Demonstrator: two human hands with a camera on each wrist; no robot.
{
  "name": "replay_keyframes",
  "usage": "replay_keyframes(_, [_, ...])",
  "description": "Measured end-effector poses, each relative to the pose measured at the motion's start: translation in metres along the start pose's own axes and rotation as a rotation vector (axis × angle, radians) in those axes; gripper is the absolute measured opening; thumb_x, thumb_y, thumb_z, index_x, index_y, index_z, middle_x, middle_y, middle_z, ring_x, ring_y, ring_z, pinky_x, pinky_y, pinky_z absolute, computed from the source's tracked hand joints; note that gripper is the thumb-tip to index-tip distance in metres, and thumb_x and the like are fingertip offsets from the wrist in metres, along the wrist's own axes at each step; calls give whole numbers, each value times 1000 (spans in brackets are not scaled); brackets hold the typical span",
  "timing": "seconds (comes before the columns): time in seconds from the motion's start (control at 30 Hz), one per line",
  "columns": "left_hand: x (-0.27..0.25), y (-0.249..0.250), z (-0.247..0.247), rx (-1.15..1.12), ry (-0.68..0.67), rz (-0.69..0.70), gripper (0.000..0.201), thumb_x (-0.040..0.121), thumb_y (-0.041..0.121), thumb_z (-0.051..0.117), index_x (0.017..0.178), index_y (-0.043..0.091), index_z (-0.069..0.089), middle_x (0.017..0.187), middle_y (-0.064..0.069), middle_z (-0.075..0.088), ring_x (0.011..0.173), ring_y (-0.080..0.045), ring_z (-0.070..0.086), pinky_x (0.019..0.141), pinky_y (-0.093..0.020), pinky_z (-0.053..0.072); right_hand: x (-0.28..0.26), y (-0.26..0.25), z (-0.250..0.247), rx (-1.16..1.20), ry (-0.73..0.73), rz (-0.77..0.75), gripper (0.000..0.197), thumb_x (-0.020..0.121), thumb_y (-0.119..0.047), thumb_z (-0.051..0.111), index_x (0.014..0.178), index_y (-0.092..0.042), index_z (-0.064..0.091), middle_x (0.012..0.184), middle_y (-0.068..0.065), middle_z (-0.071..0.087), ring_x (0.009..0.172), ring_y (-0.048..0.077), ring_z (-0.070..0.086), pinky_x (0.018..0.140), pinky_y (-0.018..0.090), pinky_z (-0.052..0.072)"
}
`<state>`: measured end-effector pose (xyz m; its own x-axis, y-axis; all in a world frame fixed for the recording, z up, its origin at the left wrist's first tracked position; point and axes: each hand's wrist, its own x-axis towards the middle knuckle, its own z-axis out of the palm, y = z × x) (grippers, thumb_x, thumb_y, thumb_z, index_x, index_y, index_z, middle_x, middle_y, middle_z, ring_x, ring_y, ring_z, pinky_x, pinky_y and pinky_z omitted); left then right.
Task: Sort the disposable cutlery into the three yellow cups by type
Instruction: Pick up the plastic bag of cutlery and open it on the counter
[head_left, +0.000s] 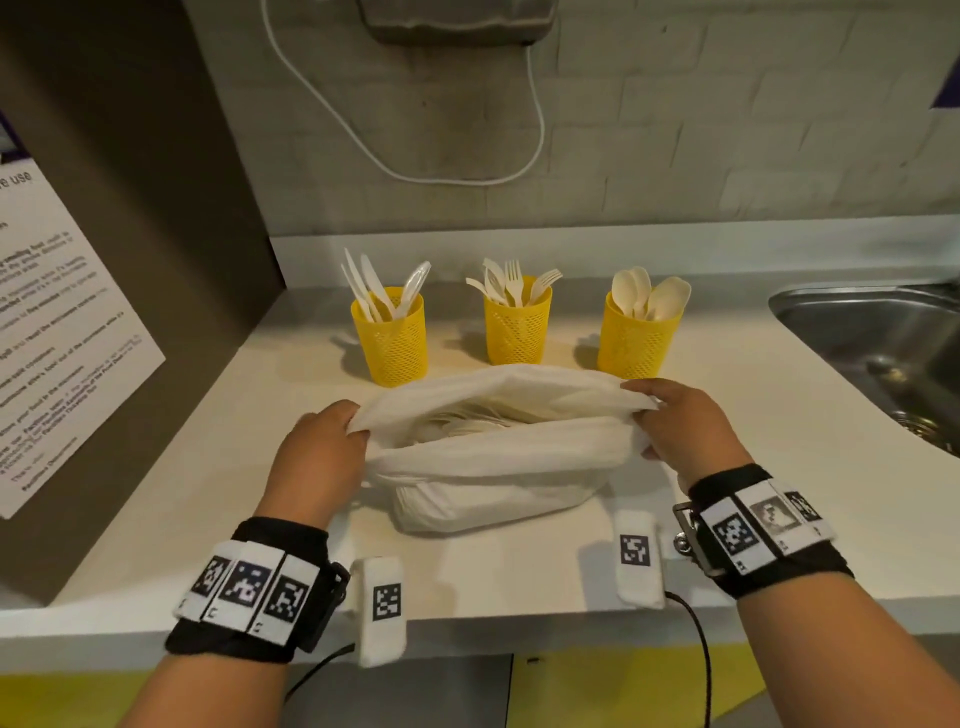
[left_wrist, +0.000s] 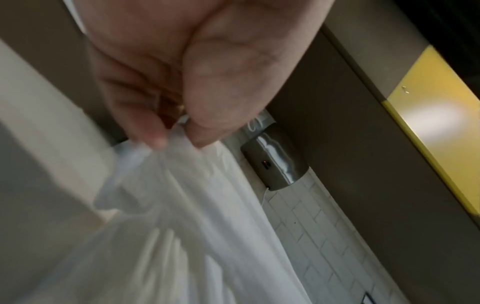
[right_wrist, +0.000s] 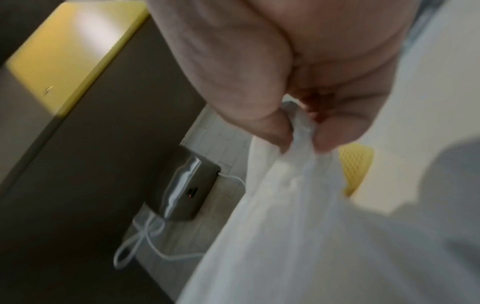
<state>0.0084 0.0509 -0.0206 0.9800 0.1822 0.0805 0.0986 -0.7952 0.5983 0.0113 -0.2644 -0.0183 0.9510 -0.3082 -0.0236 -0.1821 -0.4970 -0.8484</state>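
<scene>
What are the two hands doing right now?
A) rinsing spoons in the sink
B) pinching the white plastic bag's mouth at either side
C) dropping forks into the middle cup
B: the left hand and right hand each pinch an edge of the white plastic bag, holding it open in front of the cups.

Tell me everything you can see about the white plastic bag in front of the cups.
The white plastic bag is thin, translucent and crumpled. It sits on the white counter, just in front of the three yellow cups. Its mouth is pulled open: the left hand pinches one end of the rim, the right hand the other. Pale cutlery lies piled inside; types are unclear.
</scene>
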Motion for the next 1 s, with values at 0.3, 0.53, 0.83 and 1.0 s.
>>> replay_keyframes(0.3, [11, 3, 8, -1543, -205, -797, 24, 92, -4, 30, 96, 3, 53, 79, -17, 62, 62, -24, 62, 47, -24, 53, 23, 19, 3, 928, -163, 456, 49, 95, 3, 33, 143, -6, 29, 129, 13, 49, 102, 26, 54, 98, 39, 43])
replay_keyframes(0.53, [-4, 10, 20, -1506, -502, -608, 40, 92, 37, 49, 111, 7, 66, 106, -25, 68, 89, -40, 68, 73, -52, 56, -5, -4, 20, 660, -263, 508, 44, 95, -21, 49, 136, -6, 44, 137, 13, 52, 110, 27, 57, 81, 17, 35])
replay_keyframes(0.83, [9, 14, 9, -868, -12, -400, 38, 87, -1, 42, 112, 23, 26, 96, -8, 47, 81, -22, 53, 62, -33, 46, 2, -5, 14, 261, -268, 160, 58, 77, -10, 64, 124, -23, 34, 108, 20, 56, 97, 39, 60, 90, 55, 49])
replay_keyframes(1.0, [11, -2, 7, -557, 15, -229, 8, 92, 16, 46, 96, 12, 53, 84, -12, 57, 58, -22, 49, 58, -31, 44, 4, -7, 8, -398, -60, -101, 30, 86, -8, 51, 112, -11, 66, 114, 14, 66, 104, 32, 58, 78, 29, 40])
